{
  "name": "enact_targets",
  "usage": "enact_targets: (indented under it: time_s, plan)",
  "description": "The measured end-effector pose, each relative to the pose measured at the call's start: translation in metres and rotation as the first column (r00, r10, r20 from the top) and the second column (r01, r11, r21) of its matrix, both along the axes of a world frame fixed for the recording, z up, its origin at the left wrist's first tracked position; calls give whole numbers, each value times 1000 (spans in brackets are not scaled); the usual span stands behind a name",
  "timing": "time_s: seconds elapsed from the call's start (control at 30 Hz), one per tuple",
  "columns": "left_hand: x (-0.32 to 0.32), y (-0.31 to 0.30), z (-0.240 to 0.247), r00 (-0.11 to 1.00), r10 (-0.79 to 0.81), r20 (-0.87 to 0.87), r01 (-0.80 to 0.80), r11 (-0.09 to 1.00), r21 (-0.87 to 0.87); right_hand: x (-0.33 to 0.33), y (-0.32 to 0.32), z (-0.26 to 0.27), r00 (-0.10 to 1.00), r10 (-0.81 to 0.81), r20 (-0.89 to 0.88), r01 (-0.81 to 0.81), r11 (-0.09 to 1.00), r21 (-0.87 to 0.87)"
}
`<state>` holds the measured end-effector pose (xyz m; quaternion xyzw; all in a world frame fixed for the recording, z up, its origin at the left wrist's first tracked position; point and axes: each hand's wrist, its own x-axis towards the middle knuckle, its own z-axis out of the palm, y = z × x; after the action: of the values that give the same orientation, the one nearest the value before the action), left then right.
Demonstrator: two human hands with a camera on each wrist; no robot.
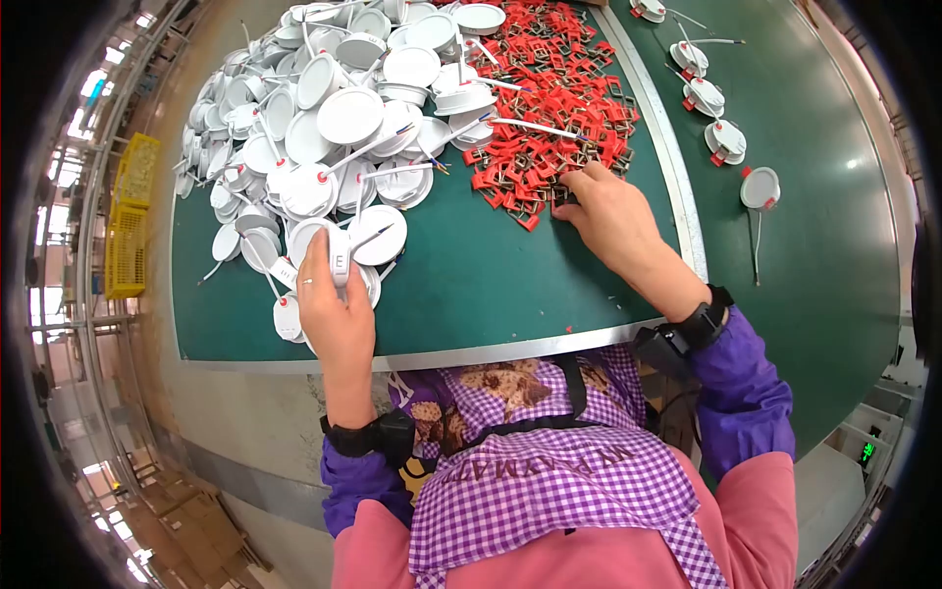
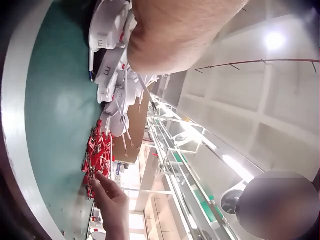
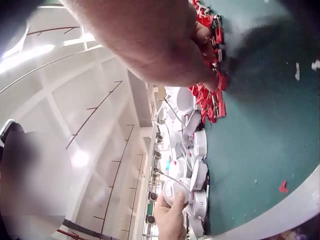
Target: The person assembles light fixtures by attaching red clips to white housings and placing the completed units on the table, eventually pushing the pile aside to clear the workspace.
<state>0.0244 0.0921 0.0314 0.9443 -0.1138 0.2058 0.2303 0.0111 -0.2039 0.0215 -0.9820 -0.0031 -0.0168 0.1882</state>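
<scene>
My left hand (image 1: 336,319) grips a white round downlight (image 1: 340,257) on its edge at the near side of a heap of similar downlights (image 1: 350,116). In the right wrist view, the left hand (image 3: 170,220) has its thumb over the face of this downlight (image 3: 175,192). At the near edge of a pile of red clips (image 1: 549,98) with metal wire parts, my right hand (image 1: 613,216) has thumb and forefinger close together, pinching a clip. The clip is mostly hidden by the fingers. White cables with bare coloured ends stick out from many downlights.
A metal strip (image 1: 672,177) divides the green table. Beyond it on the right, a row of downlights with red clips (image 1: 726,142) lies on green surface (image 1: 824,275). A metal edge (image 1: 530,348) borders the table in front of the person. Yellow baskets (image 1: 128,250) stand off to the left.
</scene>
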Motion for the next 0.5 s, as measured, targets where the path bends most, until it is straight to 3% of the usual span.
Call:
enact_targets:
  time_s: [0.03,0.1,0.17,0.2,0.23,0.27,0.3,0.33,0.37,0.4,0.43,0.47,0.5]
  plan:
    - [-3,-1,6,1000,2,0,-2,1000,-1,0,1,-3,1000,2,0,-2,1000,-1]
    - [-10,-5,23,999,19,35,-10,970,-244,1,3,-7,998,19,62,-20,999,27]
    - [-21,-18,46,997,31,66,-11,959,-282,1,3,-6,998,-1,60,-3,998,64]
    - [-28,-29,57,1000,-15,23,26,813,-582,1,4,-5,998,-18,64,12,995,104]
    - [-34,-39,66,998,-64,10,45,579,-814,3,2,-8,997,-3,75,-6,993,115]
    - [-38,-47,71,993,-114,-12,45,491,-870,5,-1,-11,997,16,77,-27,989,143]
    - [-41,-50,71,967,-257,5,131,478,-869,8,-2,-16,996,44,81,-58,982,182]
    - [-43,-59,55,951,-310,-4,97,309,-946,10,0,-12,998,52,32,-57,974,217]
    - [-38,-65,54,904,-426,-32,164,415,-895,11,0,-4,997,77,-7,-73,964,256]
    - [-35,-71,59,797,-506,-329,-117,406,-906,11,1,-1,993,104,64,-115,972,203]
    - [-30,-79,46,769,-589,-248,-27,358,-933,16,-5,-22,991,79,109,-106,955,278]
    - [-24,-90,28,739,-656,-154,11,240,-971,16,-5,-19,996,57,68,-81,898,433]
    - [-24,-93,22,629,-750,-204,-83,196,-977,13,-12,-35,1000,11,14,-16,850,526]
